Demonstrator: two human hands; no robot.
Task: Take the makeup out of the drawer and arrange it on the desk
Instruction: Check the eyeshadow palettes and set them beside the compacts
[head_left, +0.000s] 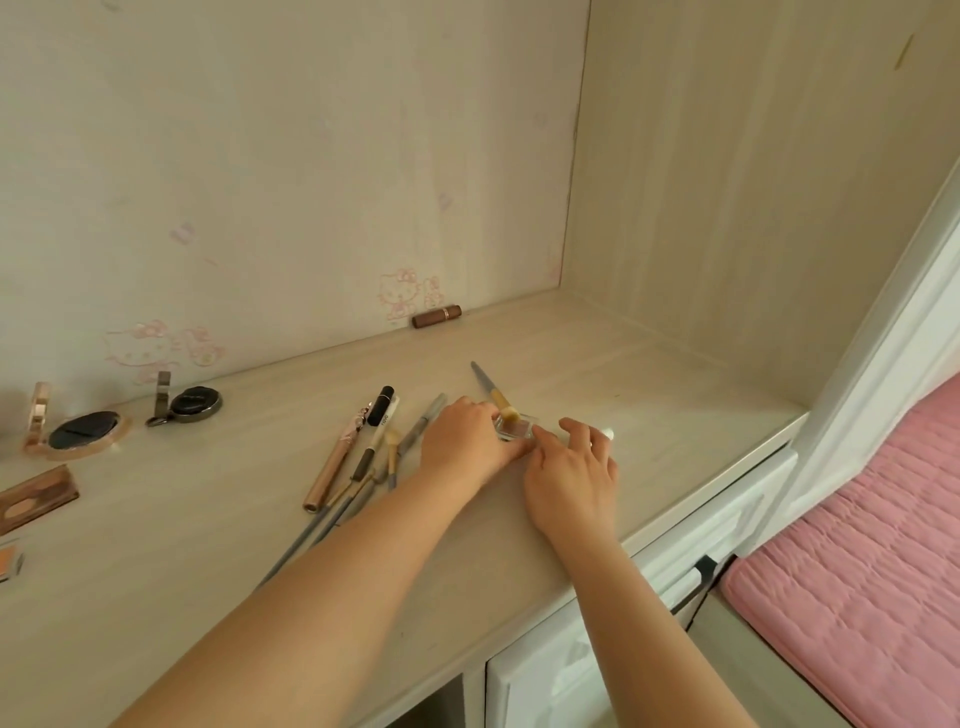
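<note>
head view | my left hand (467, 441) and right hand (571, 467) both pinch the small clear square compact with pinkish powder (515, 428) on the pale wood desk (649, 415) | set it flat, clear of the wooden-handled brush (498, 397), then let go

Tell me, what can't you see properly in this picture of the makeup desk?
Head view only:
- Small clear case: mostly covered by the left hand and right hand; its contents are unclear.
- Palette and orange compact: cut off by the left edge.
- Drawer: only its front shows, so its inside is hidden.
- White pen: lettering too small to read.
</note>
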